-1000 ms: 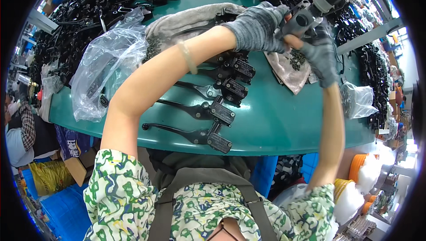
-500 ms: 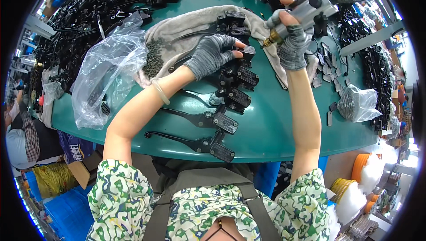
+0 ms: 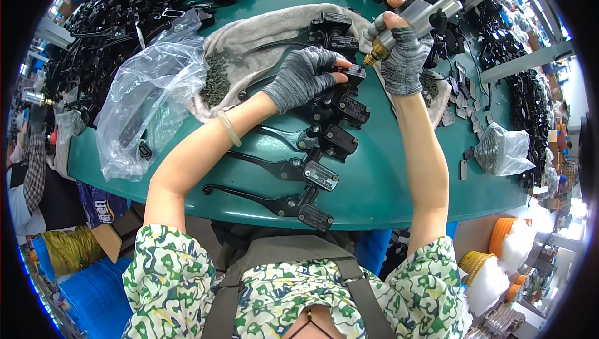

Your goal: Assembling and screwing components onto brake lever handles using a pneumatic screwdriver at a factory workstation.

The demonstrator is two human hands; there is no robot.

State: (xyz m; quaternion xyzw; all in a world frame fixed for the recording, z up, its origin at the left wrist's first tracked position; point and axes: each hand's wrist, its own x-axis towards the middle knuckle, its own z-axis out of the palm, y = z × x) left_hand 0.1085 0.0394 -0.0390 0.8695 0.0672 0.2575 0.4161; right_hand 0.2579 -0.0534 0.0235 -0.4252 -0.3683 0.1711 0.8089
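L hand (image 3: pixel 299 80): fingers pinch blk box (image 3: pixel 356 73) | R hand (image 3: pixel 404 58): fingers wrap silver driver (image 3: pixel 427 9), brass tip (image 3: pixel 374 54) just beside L fingertips | cloth (image 3: pixel 293 14) beyond L fingers

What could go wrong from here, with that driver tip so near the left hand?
The right hand grips the driver with its brass tip near the left hand; a slip might catch a finger.

The black box at the left fingertips could shift if it isn't held firmly.

The loose pile of small pieces on the cloth lies near the left forearm, so a sweep might scatter it.
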